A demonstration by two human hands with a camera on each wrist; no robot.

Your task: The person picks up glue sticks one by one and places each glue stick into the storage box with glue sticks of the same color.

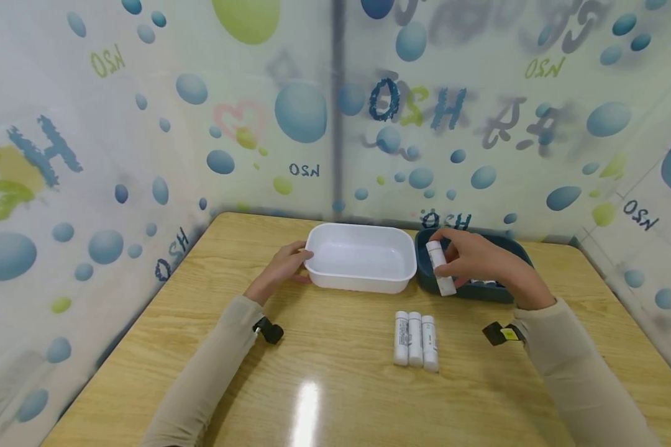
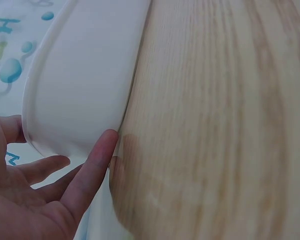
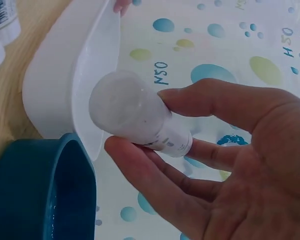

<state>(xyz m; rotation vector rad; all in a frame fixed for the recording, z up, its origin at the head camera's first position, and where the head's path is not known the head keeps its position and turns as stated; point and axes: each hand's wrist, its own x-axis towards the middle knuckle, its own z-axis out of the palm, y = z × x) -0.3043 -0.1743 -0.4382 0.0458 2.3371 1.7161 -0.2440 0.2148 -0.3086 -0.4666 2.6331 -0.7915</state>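
Note:
In the head view my right hand pinches a white cylindrical tube between thumb and fingers, tilted above the dark blue bin. One pale end of that tube faces the right wrist camera; its small print is unreadable. My left hand holds the left end of a white plastic basin, thumb over the rim and fingers against the outer wall. No object shows inside the basin. Three similar white tubes with printed labels stand or lie side by side on the table, in front of the basin.
The blue bin touches or nearly touches the basin's right end; some pale items inside it are partly hidden by my right hand. A wood-grain table carries everything. Bubble-patterned sheeting rises behind and at both sides.

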